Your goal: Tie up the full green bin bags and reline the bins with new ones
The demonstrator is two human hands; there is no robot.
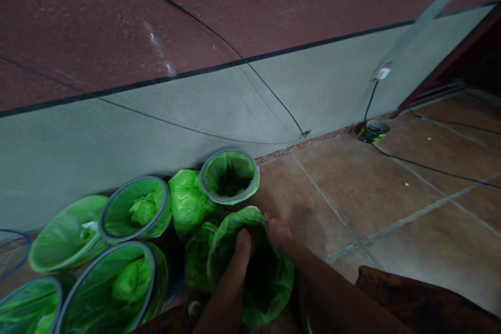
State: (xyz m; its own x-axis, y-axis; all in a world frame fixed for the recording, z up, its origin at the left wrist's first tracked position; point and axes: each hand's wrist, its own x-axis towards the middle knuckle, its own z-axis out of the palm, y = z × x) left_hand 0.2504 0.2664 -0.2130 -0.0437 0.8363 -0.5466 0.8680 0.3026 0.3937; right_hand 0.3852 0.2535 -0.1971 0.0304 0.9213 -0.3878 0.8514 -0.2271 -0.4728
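Note:
A bin lined with a green plastic bag (pixel 279 284) stands in front of me, the bag folded out over its rim. My left hand (pixel 244 242) reaches into its mouth, close to the far side; its fingers are dim and partly hidden. At the far right of the rim, my right hand (pixel 277 230) has its fingers closed on the bag's edge. The bottom of this bin is lost in shadow. Just beyond it is another lined bin (pixel 230 200) with a grey ring round its rim.
More green-lined bins, one with a grey-ringed rim (pixel 102 248), crowd the left side. A bulging green bag (pixel 189 201) sits among them. Behind runs a wall (pixel 176 109) with hanging black cables. A small can (pixel 373 131) and a floor cable (pixel 430 168) lie to the right.

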